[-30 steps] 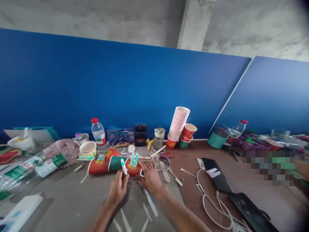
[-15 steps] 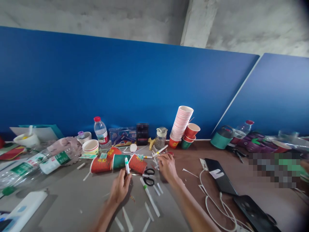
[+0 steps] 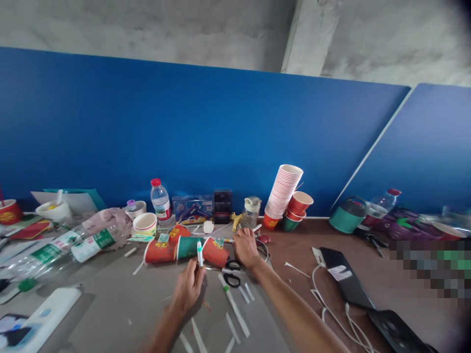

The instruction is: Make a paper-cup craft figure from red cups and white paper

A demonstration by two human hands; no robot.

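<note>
My left hand point(image 3: 189, 287) is closed round a white marker point(image 3: 199, 254) with a green tip end, held upright in front of the joined paper cups. Those cups lie on their sides: a red cup point(image 3: 160, 251), a green cup point(image 3: 187, 248) and another red cup point(image 3: 216, 251). My right hand point(image 3: 246, 247) reaches down among white sticks just before a glass jar point(image 3: 251, 212). Its fingers are curled, their tips hidden, so what they grip does not show. Black-handled scissors point(image 3: 232, 279) lie between the hands, beside a white marker with a green band point(image 3: 234, 306).
A tall leaning stack of paper cups point(image 3: 283, 191) stands behind, right of the jar. Plastic bottles point(image 3: 44, 252) lie on the left. A black phone point(image 3: 344, 277) and white cable point(image 3: 315, 284) are on the right. A blue partition point(image 3: 206, 132) closes off the back.
My right hand has moved slightly left relative to the jar, now covering the sticks in front of it. My left hand still holds the marker upright. The whole view has shifted a little.
</note>
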